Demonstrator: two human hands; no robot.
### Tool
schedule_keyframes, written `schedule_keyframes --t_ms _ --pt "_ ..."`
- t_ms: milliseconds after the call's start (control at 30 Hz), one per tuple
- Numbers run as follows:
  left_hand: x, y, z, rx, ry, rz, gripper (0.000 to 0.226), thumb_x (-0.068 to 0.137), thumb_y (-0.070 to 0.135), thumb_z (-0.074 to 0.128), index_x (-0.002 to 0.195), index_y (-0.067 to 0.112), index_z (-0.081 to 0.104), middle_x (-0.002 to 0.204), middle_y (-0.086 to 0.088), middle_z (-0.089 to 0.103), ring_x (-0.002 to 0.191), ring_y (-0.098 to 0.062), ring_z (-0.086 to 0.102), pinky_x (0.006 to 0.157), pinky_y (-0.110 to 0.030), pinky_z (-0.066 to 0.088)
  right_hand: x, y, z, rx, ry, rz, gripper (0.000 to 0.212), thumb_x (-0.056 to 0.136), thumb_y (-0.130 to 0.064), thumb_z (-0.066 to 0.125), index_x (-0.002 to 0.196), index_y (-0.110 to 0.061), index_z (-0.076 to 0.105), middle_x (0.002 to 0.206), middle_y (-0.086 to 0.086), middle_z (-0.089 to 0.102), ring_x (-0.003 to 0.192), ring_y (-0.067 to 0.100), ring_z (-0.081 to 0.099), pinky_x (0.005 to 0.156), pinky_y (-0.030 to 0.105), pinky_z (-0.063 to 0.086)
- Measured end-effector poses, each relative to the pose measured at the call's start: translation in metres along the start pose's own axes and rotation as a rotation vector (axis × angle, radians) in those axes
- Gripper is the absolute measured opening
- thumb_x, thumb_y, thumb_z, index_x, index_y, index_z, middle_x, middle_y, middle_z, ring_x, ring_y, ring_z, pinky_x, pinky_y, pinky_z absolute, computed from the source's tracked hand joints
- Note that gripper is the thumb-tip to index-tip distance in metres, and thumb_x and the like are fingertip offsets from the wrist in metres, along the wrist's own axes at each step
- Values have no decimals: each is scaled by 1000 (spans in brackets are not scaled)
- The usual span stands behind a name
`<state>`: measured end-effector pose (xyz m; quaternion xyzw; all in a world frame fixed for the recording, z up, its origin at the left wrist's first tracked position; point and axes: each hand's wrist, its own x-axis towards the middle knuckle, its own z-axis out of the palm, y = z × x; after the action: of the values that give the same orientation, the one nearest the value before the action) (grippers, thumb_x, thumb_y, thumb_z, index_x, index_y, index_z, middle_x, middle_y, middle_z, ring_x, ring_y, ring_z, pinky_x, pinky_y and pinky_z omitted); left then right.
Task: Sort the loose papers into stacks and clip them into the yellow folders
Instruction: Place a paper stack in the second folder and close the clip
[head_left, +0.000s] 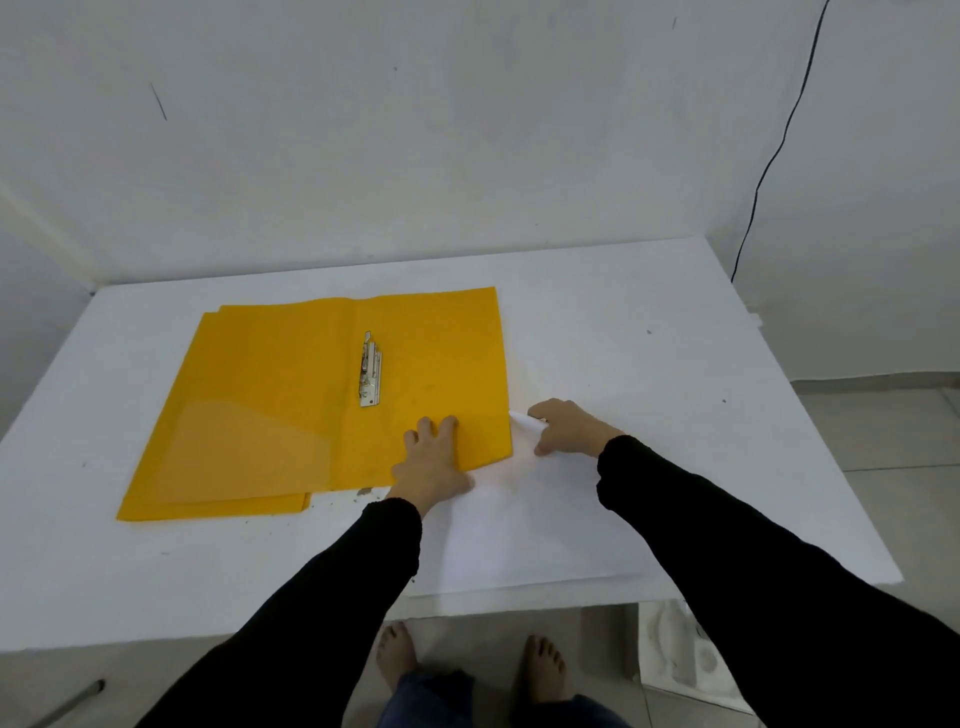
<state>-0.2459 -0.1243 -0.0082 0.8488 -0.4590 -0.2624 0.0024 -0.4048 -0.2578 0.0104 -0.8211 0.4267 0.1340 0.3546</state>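
Note:
An open yellow folder (291, 395) lies flat on the white table (649, 322), with a metal clip (370, 370) along its spine. A second yellow folder (218, 506) shows beneath it at the left and front edges. My left hand (434, 460) rests flat on the folder's near right corner, fingers spread. White papers (530, 525) lie to the right of the folder, partly under that corner. My right hand (563, 428) pinches the papers' far corner, which curls up off the table.
The table's front edge runs close to my body, and its right edge drops to a tiled floor. A black cable (774, 156) hangs down the wall at the right. My bare feet (467, 660) stand under the front edge.

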Motion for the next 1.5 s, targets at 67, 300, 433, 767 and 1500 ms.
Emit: schedule_keyframes --t_ms 67,300,433,767,1500 --pt "1 -8 -2 -22 -21 -36 83 73 40 71 140 27 23 142 -8 21 132 -35 21 102 -55 38 0 4 -9 28 -4 9 15 83 -8 66 94 -18 61 110 -1 58 110 25 50 81 27 40" --pt "1 -21 -6 -11 -44 -34 78 78 42 69 139 21 26 143 -10 23 132 -37 23 107 -56 32 -15 50 -55 439 247 245 48 85 3 62 132 4 52 135 15 52 131 31 46 99 31 39" --pt "2 -11 -10 -36 -63 -96 68 83 32 65 138 17 29 141 -12 26 132 -37 25 107 -54 34 -23 72 -66 682 481 333 32 81 9 59 111 17 57 127 29 55 112 43 57 89 39 47" --pt "16 36 -41 -548 28 -128 51 91 30 60 136 11 47 137 -10 49 115 -24 51 93 -33 44 -33 67 -93 1267 740 134 20 70 2 61 90 3 60 90 10 62 80 24 58 76 37 49" --pt "73 -33 -164 -1284 291 98 37 71 -10 64 104 8 64 102 -9 66 90 -25 61 74 -35 52 50 -85 -69 1144 484 -25 36 75 -1 73 110 -10 66 108 6 68 100 26 63 90 37 53"
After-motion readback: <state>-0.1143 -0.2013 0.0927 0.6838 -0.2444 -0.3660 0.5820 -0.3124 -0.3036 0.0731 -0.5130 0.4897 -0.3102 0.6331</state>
